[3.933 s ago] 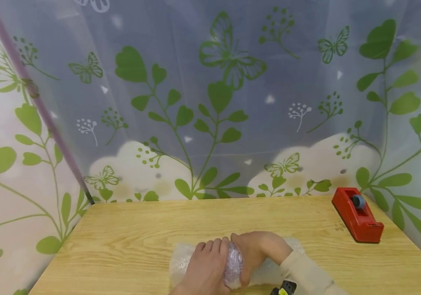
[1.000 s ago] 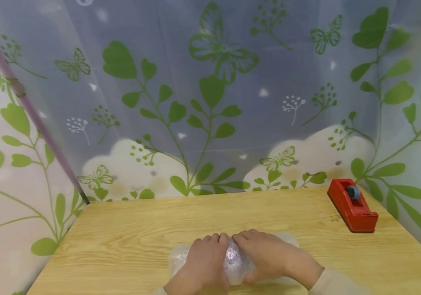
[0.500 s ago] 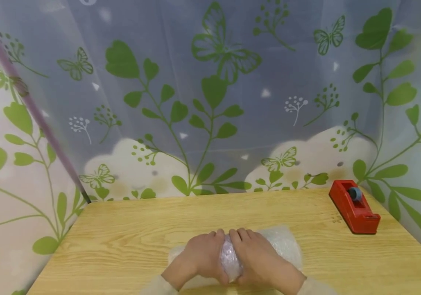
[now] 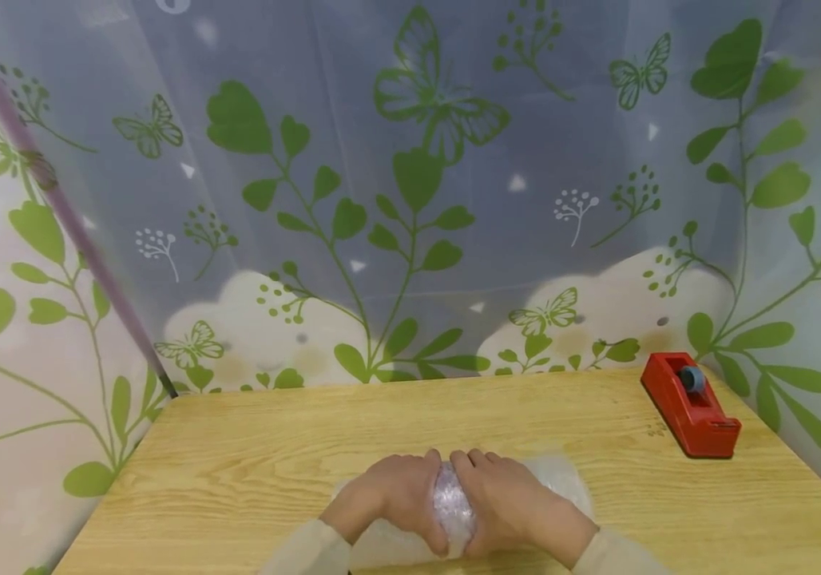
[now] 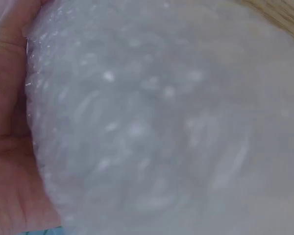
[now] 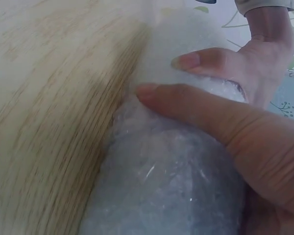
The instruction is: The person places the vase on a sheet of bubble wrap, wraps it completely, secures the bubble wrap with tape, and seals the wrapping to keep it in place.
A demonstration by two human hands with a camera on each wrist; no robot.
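A bundle in clear bubble wrap (image 4: pixel 454 501) lies across the near part of the table, its middle purplish-silver in the head view. My left hand (image 4: pixel 402 497) grips it from the left, thumb on the near side and fingers over the far side. From the right, my right hand (image 4: pixel 502 505) holds it in the same manner, a narrow gap from the left. Wrap ends stick out past both hands. What lies inside is hidden. In the right wrist view, both thumbs press on the bubble wrap (image 6: pixel 161 181); blurred bubble wrap (image 5: pixel 147 122) fills most of the left wrist view.
A red tape dispenser (image 4: pixel 694 411) with a blue-grey tape roll (image 4: pixel 692 379) stands at the table's right rear. The wooden table (image 4: pixel 252 447) ends at a patterned curtain (image 4: pixel 353 160) behind, with more curtain at both sides.
Since the earliest frame, my right hand has turned from a bent-wrist hold to a straighter grip. Over the last second both hands came closer together round the bundle. The dispenser stays put.
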